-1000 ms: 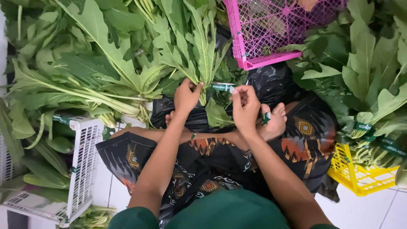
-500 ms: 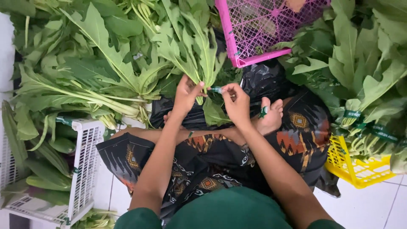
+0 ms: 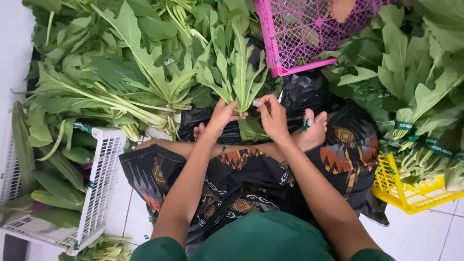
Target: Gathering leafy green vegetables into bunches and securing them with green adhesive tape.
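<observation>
Now, looking down from my head, I see my legs crossed on the white floor (image 3: 425, 237), with my dark patterned skirt (image 3: 241, 183) over them. My left hand (image 3: 220, 118) is closed around the stems of a small bunch of green leaves (image 3: 237, 77). It holds the bunch upright, just in front of my feet. My right hand (image 3: 273, 116) is right beside it. Its fingers pinch a little strip of tape (image 3: 256, 102) at the stems. So both hands are gripping, and none is loose.

I think I am tying this bunch. The tape looks like it sits at the stems, but I cannot tell if it goes all the way around. To do the next bit, I would need to keep the stems tight with my left hand and pull the tape snug with my right, so no leaf slips out.

A black bag (image 3: 299, 92) lies under the bunch. A big pile of loose greens (image 3: 111, 72) is on my left. A white basket (image 3: 99, 183) with long leaves stands near my left knee. A pink basket (image 3: 309, 34) is just past the bag. On my right, bunches already tied (image 3: 415, 106) rest above a yellow basket (image 3: 411, 193).
</observation>
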